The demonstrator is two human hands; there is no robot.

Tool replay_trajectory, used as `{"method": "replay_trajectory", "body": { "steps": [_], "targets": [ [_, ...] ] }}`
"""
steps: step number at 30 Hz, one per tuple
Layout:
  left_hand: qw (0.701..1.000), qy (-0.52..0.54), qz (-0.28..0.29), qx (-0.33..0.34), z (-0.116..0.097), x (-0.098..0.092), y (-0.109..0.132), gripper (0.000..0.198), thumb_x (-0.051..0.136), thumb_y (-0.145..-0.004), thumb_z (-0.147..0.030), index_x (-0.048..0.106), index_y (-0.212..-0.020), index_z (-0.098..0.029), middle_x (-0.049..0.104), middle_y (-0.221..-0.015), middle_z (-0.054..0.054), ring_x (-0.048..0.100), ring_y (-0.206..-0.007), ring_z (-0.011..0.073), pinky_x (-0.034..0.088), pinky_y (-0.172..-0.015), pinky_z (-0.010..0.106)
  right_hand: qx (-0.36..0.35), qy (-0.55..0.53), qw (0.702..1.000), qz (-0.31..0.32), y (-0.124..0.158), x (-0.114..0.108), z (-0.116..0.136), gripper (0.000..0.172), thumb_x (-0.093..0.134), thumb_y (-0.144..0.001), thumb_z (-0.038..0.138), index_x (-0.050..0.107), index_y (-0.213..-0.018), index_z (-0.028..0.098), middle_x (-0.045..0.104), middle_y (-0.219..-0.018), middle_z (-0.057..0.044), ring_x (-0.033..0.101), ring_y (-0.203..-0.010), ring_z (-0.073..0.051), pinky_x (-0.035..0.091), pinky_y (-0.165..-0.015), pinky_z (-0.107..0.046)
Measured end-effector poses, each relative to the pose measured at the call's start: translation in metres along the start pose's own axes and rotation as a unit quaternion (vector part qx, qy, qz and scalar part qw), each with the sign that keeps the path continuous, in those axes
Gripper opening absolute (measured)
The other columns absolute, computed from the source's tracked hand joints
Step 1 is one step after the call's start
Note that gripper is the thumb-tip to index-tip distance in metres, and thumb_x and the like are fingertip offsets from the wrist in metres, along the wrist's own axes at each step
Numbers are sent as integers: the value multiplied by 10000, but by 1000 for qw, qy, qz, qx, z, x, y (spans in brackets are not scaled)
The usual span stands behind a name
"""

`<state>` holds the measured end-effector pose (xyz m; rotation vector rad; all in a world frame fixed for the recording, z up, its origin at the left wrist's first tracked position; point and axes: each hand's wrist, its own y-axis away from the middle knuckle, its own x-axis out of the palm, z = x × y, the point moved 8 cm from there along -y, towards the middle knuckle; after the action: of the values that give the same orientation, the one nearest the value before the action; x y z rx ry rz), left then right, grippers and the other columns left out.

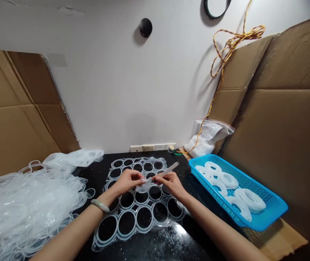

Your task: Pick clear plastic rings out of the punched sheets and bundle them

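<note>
My left hand (127, 182), with a bangle on its wrist, pinches the edge of a crumpled translucent ring piece (143, 187). Close beside it, the fingers of my right hand (172, 184) are closed around a thin flat strip (172, 167), pale and with a small hole near its far end. The right fingertips also meet the translucent piece; whether they grip it too is hidden. Beneath both hands lies a translucent sheet of joined rings (144, 229), spread in rows on the black tabletop (168, 243).
To the left is a large heap of translucent ring scraps (35, 203). A blue basket (276, 214) on the right holds several white ring bundles (249, 200). Behind it are a plastic bag (203, 143) and yellow-red wire (211, 101). Cardboard panels (288, 119) flank the workspace.
</note>
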<state>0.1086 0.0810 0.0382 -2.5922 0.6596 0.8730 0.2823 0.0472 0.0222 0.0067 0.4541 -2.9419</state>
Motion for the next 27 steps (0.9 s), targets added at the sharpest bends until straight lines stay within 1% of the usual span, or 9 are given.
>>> {"method": "replay_trajectory", "body": {
  "steps": [3, 6, 9, 11, 14, 18, 23, 25, 27],
  "targets": [
    [997, -49, -42, -37, 13, -78, 31, 255, 644, -732, -390, 750, -829, -179, 740, -782, 76, 670, -722, 232, 518, -672, 330, -22, 18, 999, -18, 4, -11, 0, 296, 730, -745, 462, 788, -831, 185, 756, -936, -93, 682, -880, -248, 523, -759, -333],
    [970, -195, -130, -61, 34, -171, 75, 206, 641, -674, -405, 744, -741, -240, 735, -852, 62, 650, -859, 285, 480, -833, 403, 1, 26, 997, -72, 5, -31, -10, 318, 716, -753, 473, 786, -827, 171, 750, -898, -100, 667, -809, -239, 510, -629, -294],
    [949, -267, -116, -119, 74, -220, 121, 187, 676, -624, -440, 753, -722, -300, 744, -879, 47, 644, -928, 333, 450, -905, 453, 15, 27, 993, -110, 6, -41, -17, 347, 724, -733, 482, 787, -811, 149, 747, -882, -116, 639, -744, -223, 470, -540, -262],
    [944, -252, -68, -200, 109, -227, 147, 225, 698, -607, -486, 758, -770, -343, 765, -922, 14, 669, -939, 333, 474, -891, 436, 19, 25, 993, -118, 7, -41, -18, 346, 735, -718, 476, 787, -798, 143, 747, -876, -119, 621, -698, -205, 449, -515, -253],
    [955, -159, -59, -244, 128, -227, 165, 373, 719, -594, -568, 733, -920, -387, 763, -1002, -31, 671, -1029, 296, 476, -931, 372, 35, 11, 993, -115, 10, -38, -19, 331, 740, -711, 455, 785, -791, 137, 736, -785, -97, 540, -542, -142, 405, -468, -242],
    [940, -202, -117, -247, 108, -245, 155, 404, 651, -620, -620, 710, -918, -354, 766, -977, -35, 688, -977, 274, 488, -885, 323, 23, -13, 990, -135, 12, -44, -13, 273, 720, -744, 403, 778, -807, 144, 661, -600, -37, 455, -452, -102, 369, -444, -235],
    [848, -446, -181, -224, 73, -270, 137, 442, 479, -724, -585, 729, -952, -301, 761, -858, -5, 662, -868, 304, 464, -800, 365, 14, -35, 983, -181, 14, -56, -5, 252, 720, -745, 363, 763, -899, 167, 656, -591, -17, 493, -465, -107, 414, -460, -231],
    [851, -446, -183, -209, 68, -266, 127, 434, 477, -741, -559, 729, -951, -274, 758, -878, 13, 655, -875, 295, 457, -795, 356, 16, -43, 982, -182, 13, -57, -2, 286, 706, -764, 396, 748, -922, 162, 691, -648, -40, 519, -475, -113, 437, -470, -236],
    [884, -398, -170, -179, 67, -251, 108, 420, 508, -735, -530, 729, -943, -239, 755, -927, 42, 657, -920, 295, 459, -807, 349, 26, -53, 984, -170, 7, -55, 0, 379, 658, -800, 469, 712, -1021, 167, 717, -709, -58, 548, -481, -126, 460, -473, -247]
  ]
}}
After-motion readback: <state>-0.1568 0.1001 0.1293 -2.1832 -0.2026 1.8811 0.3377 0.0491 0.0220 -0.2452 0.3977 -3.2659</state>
